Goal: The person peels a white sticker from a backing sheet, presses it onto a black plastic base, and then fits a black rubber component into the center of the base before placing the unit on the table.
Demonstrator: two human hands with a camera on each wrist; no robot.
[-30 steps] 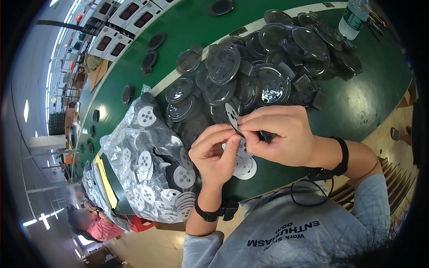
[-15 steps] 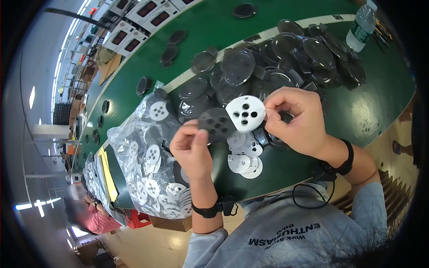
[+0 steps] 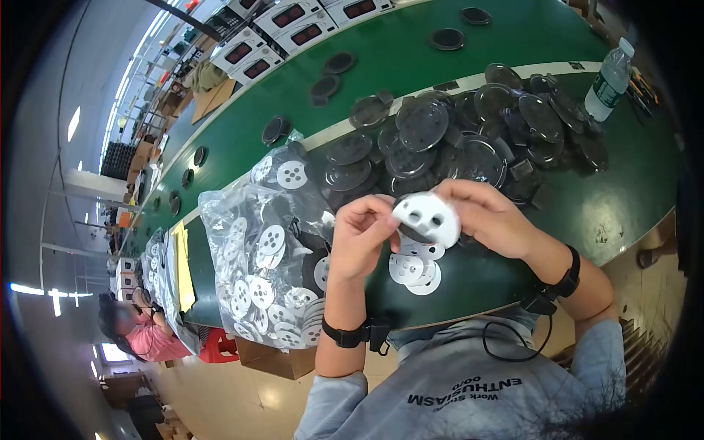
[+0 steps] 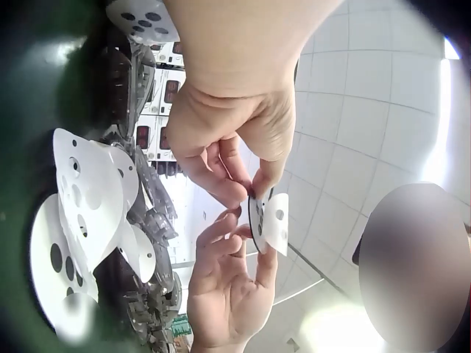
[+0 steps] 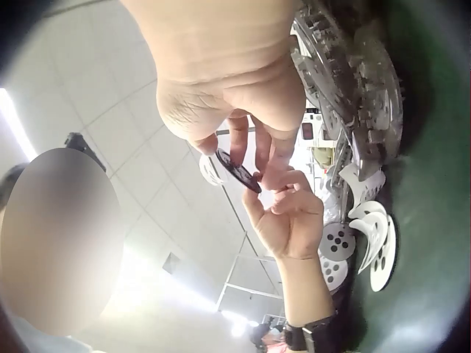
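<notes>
Both hands meet over the near part of the green table, in the middle of the head view. My left hand pinches a thin black disc with round holes, which shows nearly edge-on in the right wrist view. A white disc with matching holes is bent across the black one. My right hand pinches the white disc at its right edge, its fingertips also at the black disc. In the left wrist view the white disc stands out beside the black one. Several white discs lie loosely stacked just below the hands.
A clear plastic bag full of perforated discs lies left of the hands. Behind them is a heap of dark transparent round lids. A water bottle stands at the right; boxes are stacked at the back. Another person sits far left.
A second ago the discs were edge-on between both hands. Half a second ago they were apart, black in the left hand and white in the right; now the hands are together and the discs overlap.
</notes>
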